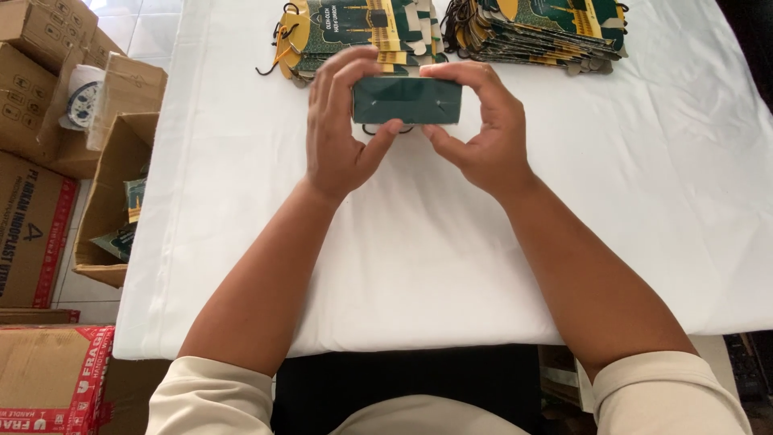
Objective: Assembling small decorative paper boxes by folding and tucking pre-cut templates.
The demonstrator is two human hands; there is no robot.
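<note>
A small dark green paper bag (407, 100), seen from its flat rectangular bottom, is held above a table covered in white cloth (419, 266). My left hand (342, 129) grips its left end with fingers over the top and thumb underneath. Gripping the right end the same way is my right hand (479, 129). A dark cord loop hangs just under the bag. Beyond my hands, at the table's far edge, lie two piles of flat green and gold paper bags with cord handles, one on the left (354, 32) and one on the right (539, 28).
Left of the table on the tiled floor stand several cardboard boxes (36, 97). One open box (113, 201) beside the table holds a few green bags. Another box with red tape (52, 379) sits at the near left. A dark area lies at the right.
</note>
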